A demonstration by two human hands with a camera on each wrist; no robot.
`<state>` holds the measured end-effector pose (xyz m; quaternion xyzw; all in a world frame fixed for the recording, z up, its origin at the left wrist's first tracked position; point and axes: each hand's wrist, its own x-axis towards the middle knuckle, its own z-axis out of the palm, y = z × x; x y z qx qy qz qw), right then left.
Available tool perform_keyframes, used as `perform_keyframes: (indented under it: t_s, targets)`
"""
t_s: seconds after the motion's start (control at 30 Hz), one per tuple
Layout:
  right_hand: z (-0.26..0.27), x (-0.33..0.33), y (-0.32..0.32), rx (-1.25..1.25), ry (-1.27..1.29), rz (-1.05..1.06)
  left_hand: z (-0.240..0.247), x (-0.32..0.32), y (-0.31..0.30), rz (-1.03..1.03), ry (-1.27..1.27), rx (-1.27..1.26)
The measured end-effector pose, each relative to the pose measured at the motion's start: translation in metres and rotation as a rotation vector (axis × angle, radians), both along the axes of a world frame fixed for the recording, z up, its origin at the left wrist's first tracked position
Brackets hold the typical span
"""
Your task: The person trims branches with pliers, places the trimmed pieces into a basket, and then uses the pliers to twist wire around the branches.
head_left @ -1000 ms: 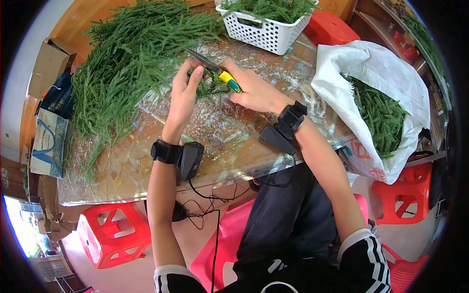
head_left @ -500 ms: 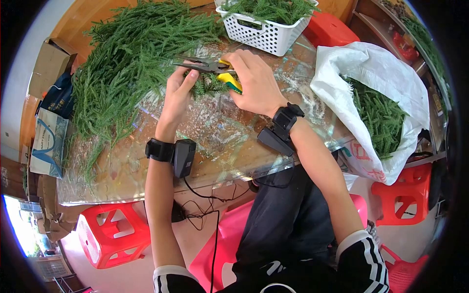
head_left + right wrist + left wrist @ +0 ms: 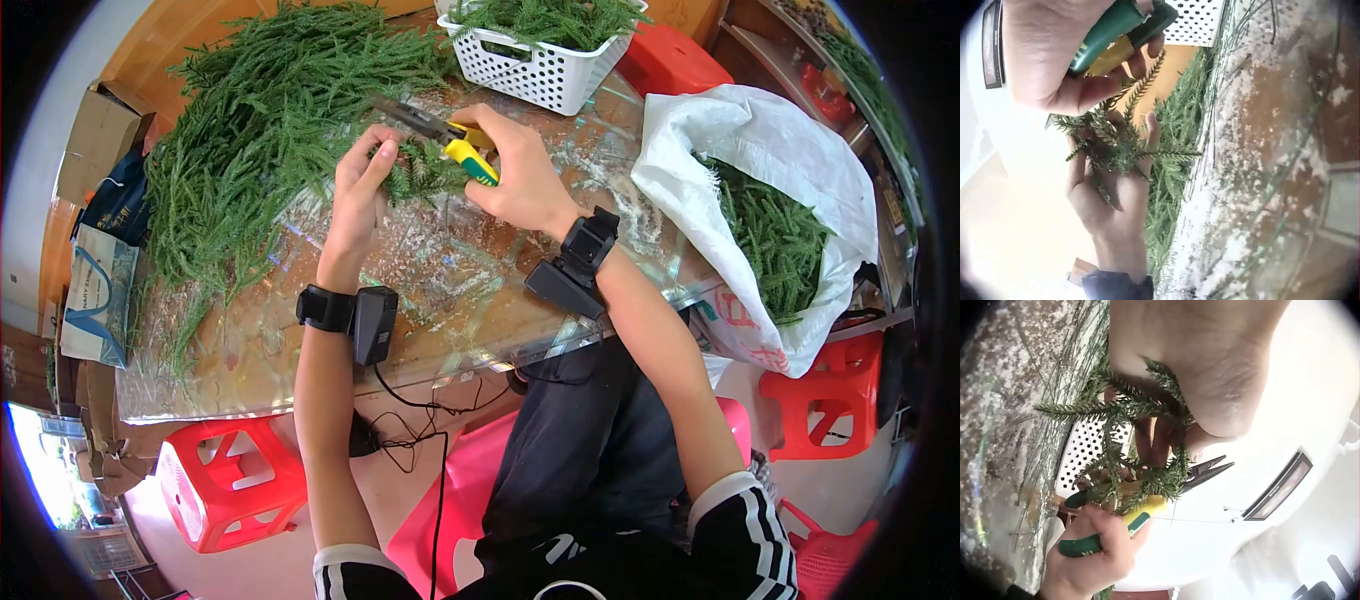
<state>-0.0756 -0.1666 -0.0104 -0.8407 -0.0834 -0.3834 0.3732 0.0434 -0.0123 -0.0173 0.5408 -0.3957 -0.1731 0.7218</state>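
Needle-nose pliers (image 3: 463, 155) with yellow and green handles are gripped by my right hand (image 3: 528, 180). Their dark nose points up and left, past the fingertips of my left hand (image 3: 355, 200). That hand holds a small green conifer sprig (image 3: 425, 172) between thumb and fingers. In the left wrist view the sprig (image 3: 1110, 412) spreads below the palm, overlapping the pliers, whose tips stand slightly apart. In the right wrist view the sprig (image 3: 1124, 147) fans out over the left palm, close to the pliers' green handle (image 3: 1107, 37).
A big heap of conifer branches (image 3: 260, 130) covers the table's left and back. Behind the hands stands a white perforated basket (image 3: 525, 75) of sprigs. More greenery fills a white sack (image 3: 670, 150) on the right. Pale debris (image 3: 440, 260) litters the tabletop.
The pliers' handles and nose spread wide half a second ago, then drew closer together, with the nose tilting up. My left hand has shifted slightly left and down since a second ago.
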Motion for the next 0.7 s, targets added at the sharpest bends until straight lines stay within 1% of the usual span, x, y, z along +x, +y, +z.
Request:
perform_keyframes:
  t_s: [0.03,0.07,0.17,0.2,0.3,0.33,0.43,0.47,0.57,0.7]
  targets:
    - [0.0,0.0,-0.001,0.081,0.019,0.061,0.001,0.0,0.0,0.001,-0.007,-0.008]
    - [0.001,0.0,-0.001,0.078,0.019,0.06,0.003,-0.002,0.0,0.0,-0.007,-0.01]
    - [0.0,0.0,-0.001,0.209,0.09,0.103,0.012,-0.009,0.001,0.197,-0.327,0.145]
    - [-0.001,0.0,-0.002,0.208,0.089,0.103,0.012,-0.011,0.0,0.197,-0.328,0.144]
    - [-0.003,0.003,-0.005,0.402,0.284,0.164,0.014,-0.016,-0.005,0.521,-0.905,0.182]
    - [-0.004,0.002,-0.007,0.398,0.286,0.164,0.015,-0.017,-0.005,0.522,-0.903,0.18]
    - [-0.002,0.001,-0.008,0.358,0.29,0.15,0.02,-0.019,-0.004,0.597,-1.126,0.172]
    - [-0.001,0.001,-0.007,0.358,0.292,0.151,0.019,-0.019,-0.004,0.598,-1.125,0.173]
    - [0.002,-0.001,-0.008,0.11,0.097,0.061,0.017,-0.02,-0.005,0.591,-1.098,0.168]
    - [0.004,-0.002,-0.008,0.057,0.101,0.056,0.012,-0.019,-0.006,0.578,-1.004,0.172]
